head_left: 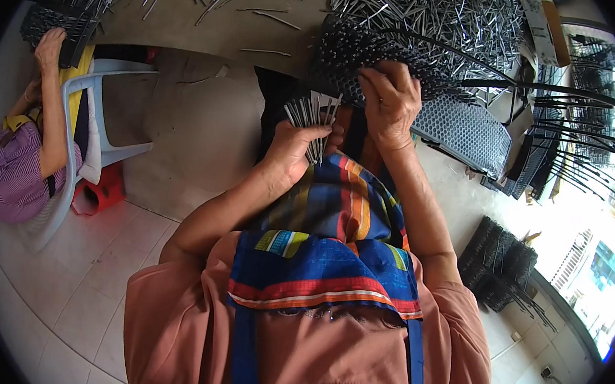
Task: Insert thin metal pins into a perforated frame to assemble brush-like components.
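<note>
My left hand [291,147] is closed around a bundle of thin grey metal rods [310,111], which fan out above the thumb and stick out below the fist. To its right, my right hand [394,106] is at the near edge of a dark rack [343,58] with many small holes and rods standing in it. The fingers of that hand are bent and pinched together over the rack. Whatever may be between the fingertips is too small to make out.
A big heap of loose rods [436,22] covers the table behind the rack. A grey honeycomb panel [464,132] stands to the right, near racks of long black rods [579,141]. At the left, another person [24,162] sits on a pale blue chair [112,151], reaching to another rack.
</note>
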Demonstrator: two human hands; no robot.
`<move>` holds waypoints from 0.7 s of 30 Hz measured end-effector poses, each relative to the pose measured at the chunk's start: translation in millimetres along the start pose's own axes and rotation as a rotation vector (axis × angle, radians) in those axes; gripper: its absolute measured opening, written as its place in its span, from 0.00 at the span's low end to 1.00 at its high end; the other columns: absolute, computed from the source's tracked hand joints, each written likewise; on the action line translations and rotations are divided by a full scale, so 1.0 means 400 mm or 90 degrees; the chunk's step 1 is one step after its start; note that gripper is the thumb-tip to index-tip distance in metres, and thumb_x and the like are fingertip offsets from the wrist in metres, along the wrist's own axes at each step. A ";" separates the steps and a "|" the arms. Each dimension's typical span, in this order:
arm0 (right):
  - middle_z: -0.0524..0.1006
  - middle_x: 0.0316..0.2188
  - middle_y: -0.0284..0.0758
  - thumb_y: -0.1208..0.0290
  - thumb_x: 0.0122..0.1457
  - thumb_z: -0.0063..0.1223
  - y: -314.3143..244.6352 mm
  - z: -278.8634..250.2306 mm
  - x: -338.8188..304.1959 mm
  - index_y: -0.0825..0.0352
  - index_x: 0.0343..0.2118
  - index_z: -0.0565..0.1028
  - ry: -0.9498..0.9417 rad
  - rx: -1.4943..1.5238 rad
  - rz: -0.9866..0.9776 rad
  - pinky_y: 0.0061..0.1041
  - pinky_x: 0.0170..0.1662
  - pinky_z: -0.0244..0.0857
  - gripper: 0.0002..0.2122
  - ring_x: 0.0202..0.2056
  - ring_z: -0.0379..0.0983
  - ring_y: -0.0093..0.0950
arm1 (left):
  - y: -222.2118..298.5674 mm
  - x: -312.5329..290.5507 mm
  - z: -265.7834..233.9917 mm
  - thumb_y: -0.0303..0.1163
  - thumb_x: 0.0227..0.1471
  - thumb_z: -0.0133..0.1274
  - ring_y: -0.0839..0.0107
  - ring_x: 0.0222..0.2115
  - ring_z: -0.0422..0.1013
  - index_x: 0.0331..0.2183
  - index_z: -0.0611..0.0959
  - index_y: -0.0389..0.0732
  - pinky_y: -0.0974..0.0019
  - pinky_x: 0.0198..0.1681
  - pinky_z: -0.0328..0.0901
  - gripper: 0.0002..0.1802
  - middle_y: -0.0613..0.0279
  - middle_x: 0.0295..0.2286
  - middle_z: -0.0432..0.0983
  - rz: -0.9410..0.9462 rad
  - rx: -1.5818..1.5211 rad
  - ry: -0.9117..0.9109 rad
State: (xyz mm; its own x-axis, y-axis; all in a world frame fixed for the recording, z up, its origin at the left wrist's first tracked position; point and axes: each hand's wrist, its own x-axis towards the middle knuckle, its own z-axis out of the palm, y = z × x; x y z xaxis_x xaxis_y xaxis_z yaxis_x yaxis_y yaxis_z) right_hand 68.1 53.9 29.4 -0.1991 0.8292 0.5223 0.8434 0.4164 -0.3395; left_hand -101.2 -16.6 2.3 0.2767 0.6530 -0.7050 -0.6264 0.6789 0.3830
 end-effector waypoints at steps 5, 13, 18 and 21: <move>0.75 0.28 0.27 0.72 0.45 0.63 0.000 -0.011 0.000 0.58 0.31 0.81 -0.020 -0.039 -0.016 0.27 0.31 0.59 0.07 0.27 0.72 0.27 | 0.005 -0.001 0.010 0.19 0.49 0.54 0.67 0.28 0.77 0.36 0.80 0.37 0.65 0.31 0.71 0.09 0.55 0.30 0.80 0.001 -0.014 -0.018; 0.72 0.23 0.29 0.73 0.45 0.61 0.022 0.012 0.035 0.60 0.25 0.76 -0.039 -0.026 -0.031 0.29 0.30 0.59 0.05 0.23 0.69 0.31 | -0.011 -0.001 0.001 0.19 0.50 0.53 0.67 0.28 0.76 0.36 0.80 0.37 0.65 0.31 0.71 0.09 0.56 0.29 0.80 -0.014 -0.015 0.001; 0.72 0.22 0.31 0.74 0.46 0.61 0.033 0.025 0.021 0.62 0.24 0.75 -0.013 0.046 -0.032 0.30 0.28 0.60 0.05 0.23 0.69 0.34 | -0.012 0.003 -0.006 0.19 0.50 0.53 0.66 0.28 0.77 0.36 0.80 0.36 0.64 0.31 0.72 0.08 0.55 0.29 0.80 -0.002 -0.002 -0.006; 0.72 0.22 0.33 0.75 0.46 0.61 0.032 0.015 0.029 0.64 0.24 0.75 -0.001 0.085 -0.015 0.30 0.28 0.62 0.05 0.23 0.70 0.35 | -0.005 0.003 -0.006 0.19 0.50 0.53 0.66 0.28 0.77 0.35 0.80 0.35 0.64 0.31 0.72 0.08 0.55 0.29 0.80 0.006 -0.001 -0.004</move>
State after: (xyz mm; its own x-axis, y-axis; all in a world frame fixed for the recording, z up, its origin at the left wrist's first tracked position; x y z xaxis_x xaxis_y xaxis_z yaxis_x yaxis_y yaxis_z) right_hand 73.6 71.1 26.6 -0.2181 0.8192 0.5304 0.7649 0.4811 -0.4284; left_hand -101.5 -18.0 -0.7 0.2757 0.6612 -0.6978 -0.6301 0.6725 0.3882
